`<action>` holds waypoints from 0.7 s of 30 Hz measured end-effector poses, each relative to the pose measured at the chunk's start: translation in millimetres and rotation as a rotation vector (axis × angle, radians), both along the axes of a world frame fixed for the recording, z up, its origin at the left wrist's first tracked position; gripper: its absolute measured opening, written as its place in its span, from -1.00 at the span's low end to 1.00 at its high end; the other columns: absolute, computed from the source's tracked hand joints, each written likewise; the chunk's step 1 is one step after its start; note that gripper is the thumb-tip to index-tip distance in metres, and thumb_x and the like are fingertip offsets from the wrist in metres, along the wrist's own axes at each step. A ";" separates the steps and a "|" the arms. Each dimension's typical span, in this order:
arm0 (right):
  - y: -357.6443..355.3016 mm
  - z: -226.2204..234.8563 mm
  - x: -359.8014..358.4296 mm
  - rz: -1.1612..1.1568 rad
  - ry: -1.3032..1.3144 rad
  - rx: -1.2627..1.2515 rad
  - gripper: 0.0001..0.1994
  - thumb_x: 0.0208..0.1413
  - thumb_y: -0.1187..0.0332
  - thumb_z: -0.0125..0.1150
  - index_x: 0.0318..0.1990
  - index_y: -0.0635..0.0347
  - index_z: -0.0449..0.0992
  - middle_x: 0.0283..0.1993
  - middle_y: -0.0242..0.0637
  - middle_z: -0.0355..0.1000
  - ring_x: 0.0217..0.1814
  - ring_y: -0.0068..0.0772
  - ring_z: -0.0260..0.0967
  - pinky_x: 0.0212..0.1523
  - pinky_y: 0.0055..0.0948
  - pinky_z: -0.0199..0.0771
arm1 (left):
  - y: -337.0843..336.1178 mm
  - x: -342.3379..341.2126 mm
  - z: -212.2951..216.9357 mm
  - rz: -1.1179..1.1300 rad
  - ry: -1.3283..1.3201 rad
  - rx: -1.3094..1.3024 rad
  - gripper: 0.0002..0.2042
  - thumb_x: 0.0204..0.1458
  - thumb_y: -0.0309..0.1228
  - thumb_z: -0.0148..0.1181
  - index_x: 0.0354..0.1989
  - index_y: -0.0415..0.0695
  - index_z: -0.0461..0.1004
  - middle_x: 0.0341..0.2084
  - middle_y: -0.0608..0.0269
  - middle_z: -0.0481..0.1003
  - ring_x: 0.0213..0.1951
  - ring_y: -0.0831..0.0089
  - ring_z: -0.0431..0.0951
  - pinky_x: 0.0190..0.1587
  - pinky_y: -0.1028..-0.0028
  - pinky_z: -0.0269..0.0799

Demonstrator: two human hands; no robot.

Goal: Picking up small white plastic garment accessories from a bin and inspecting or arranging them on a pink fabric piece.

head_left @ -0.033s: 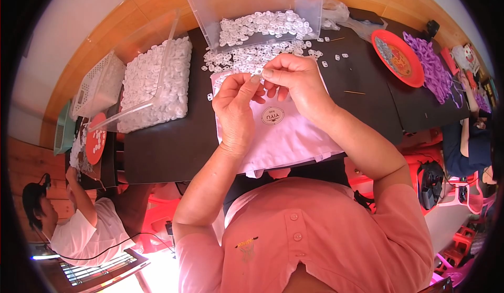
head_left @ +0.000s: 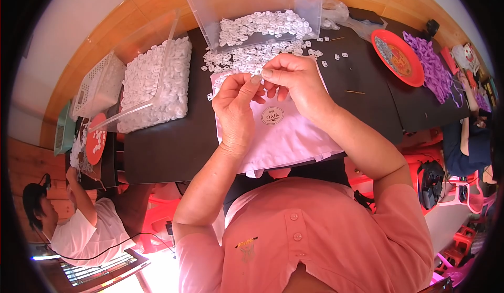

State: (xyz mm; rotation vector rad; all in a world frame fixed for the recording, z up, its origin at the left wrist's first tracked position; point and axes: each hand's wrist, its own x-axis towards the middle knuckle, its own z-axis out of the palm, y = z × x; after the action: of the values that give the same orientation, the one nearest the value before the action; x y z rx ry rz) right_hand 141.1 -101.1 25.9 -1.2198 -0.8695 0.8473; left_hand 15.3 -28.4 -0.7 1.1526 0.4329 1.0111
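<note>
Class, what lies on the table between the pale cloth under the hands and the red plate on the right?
In the head view, bare dark table separates the cloth from the red plate, save for a thin stick and a few loose white pieces.

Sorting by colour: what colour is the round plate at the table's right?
Red-orange plate, clearest in the head view.

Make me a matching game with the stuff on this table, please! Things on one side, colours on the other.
Things:
1. round plate
2. cloth under the hands
3. pile beside the plate
4. table top

Colours:
A. purple
B. black
C. red-orange
D. pale pink-white

Pairs: 1-C, 2-D, 3-A, 4-B
</note>
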 end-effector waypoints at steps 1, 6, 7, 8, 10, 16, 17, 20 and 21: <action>-0.6 1.5 2.0 -0.002 0.001 0.001 -0.89 0.11 0.39 0.20 -0.34 0.25 0.53 -0.48 -0.37 0.47 -0.51 -0.62 0.38 -0.56 -0.63 0.28 | 0.1 -0.1 -0.7 -0.002 0.005 0.021 -0.89 0.10 -0.50 0.20 -0.31 -0.30 0.48 -0.50 0.25 0.50 -0.45 0.53 0.49 -0.41 0.53 0.45; -4.9 18.6 20.2 0.163 -0.030 -0.055 -0.85 0.07 0.35 0.24 -0.36 0.27 0.54 -0.52 -0.37 0.45 -0.54 -0.61 0.38 -0.59 -0.63 0.26 | 1.2 -2.1 4.4 -0.090 -0.050 0.056 -0.82 0.03 -0.62 0.23 -0.18 -0.31 0.47 -0.40 0.20 0.53 -0.40 0.52 0.50 -0.39 0.53 0.44; -5.1 19.5 23.9 0.159 -0.026 -0.055 -0.85 0.07 0.35 0.24 -0.36 0.27 0.54 -0.52 -0.37 0.45 -0.54 -0.61 0.38 -0.59 -0.63 0.26 | 1.6 -2.2 4.8 -0.114 -0.037 0.088 -0.77 0.01 -0.65 0.23 -0.13 -0.30 0.46 -0.35 0.17 0.54 -0.37 0.49 0.52 -0.38 0.52 0.42; -5.6 19.6 26.9 0.205 -0.042 -0.056 -0.85 0.06 0.34 0.25 -0.37 0.27 0.54 -0.53 -0.38 0.44 -0.55 -0.61 0.38 -0.60 -0.63 0.25 | 1.0 -3.1 5.2 -0.118 -0.035 0.087 -0.77 0.01 -0.65 0.23 -0.13 -0.30 0.46 -0.35 0.17 0.54 -0.37 0.49 0.52 -0.38 0.52 0.42; -8.0 21.2 29.6 0.249 -0.054 -0.058 -0.84 0.05 0.34 0.25 -0.38 0.27 0.54 -0.55 -0.38 0.44 -0.56 -0.61 0.38 -0.61 -0.63 0.25 | 0.1 -4.6 6.6 -0.168 -0.003 0.149 -0.71 -0.04 -0.67 0.27 -0.10 -0.32 0.46 -0.33 0.16 0.55 -0.38 0.51 0.51 -0.38 0.54 0.43; -11.2 24.9 30.1 0.296 -0.121 -0.119 -0.83 0.04 0.33 0.26 -0.41 0.26 0.54 -0.59 -0.39 0.42 -0.59 -0.61 0.38 -0.62 -0.63 0.23 | 1.5 -7.0 6.0 -0.154 0.039 0.212 -0.72 -0.06 -0.65 0.30 -0.14 -0.29 0.48 -0.37 0.20 0.55 -0.41 0.52 0.50 -0.37 0.58 0.43; -11.0 24.4 30.4 0.304 -0.103 -0.123 -0.83 0.05 0.32 0.26 -0.41 0.26 0.54 -0.59 -0.39 0.42 -0.60 -0.60 0.39 -0.63 -0.63 0.23 | 0.5 -7.0 5.5 -0.157 0.040 0.212 -0.72 -0.06 -0.65 0.30 -0.14 -0.29 0.48 -0.37 0.20 0.55 -0.41 0.52 0.50 -0.37 0.58 0.43; -11.4 24.8 28.0 0.326 -0.049 -0.137 -0.82 0.06 0.32 0.24 -0.41 0.27 0.53 -0.59 -0.38 0.42 -0.61 -0.57 0.39 -0.63 -0.62 0.24 | -1.9 -7.8 2.1 -0.114 0.030 0.272 -0.74 -0.04 -0.64 0.30 -0.14 -0.28 0.47 -0.35 0.23 0.53 -0.39 0.54 0.49 -0.34 0.59 0.44; -11.6 25.5 25.9 0.341 -0.014 -0.146 -0.82 0.07 0.32 0.22 -0.40 0.28 0.53 -0.59 -0.37 0.41 -0.62 -0.55 0.38 -0.63 -0.61 0.24 | -1.2 -8.6 -1.8 -0.053 0.042 0.395 -0.75 -0.02 -0.63 0.29 -0.14 -0.29 0.46 -0.33 0.24 0.52 -0.37 0.54 0.49 -0.31 0.59 0.44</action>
State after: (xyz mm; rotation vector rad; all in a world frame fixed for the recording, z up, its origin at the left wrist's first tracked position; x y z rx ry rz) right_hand 167.0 -112.7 51.4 -1.2222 -1.0597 1.1943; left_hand 6.7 -29.6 -2.5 1.5314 0.2380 1.0555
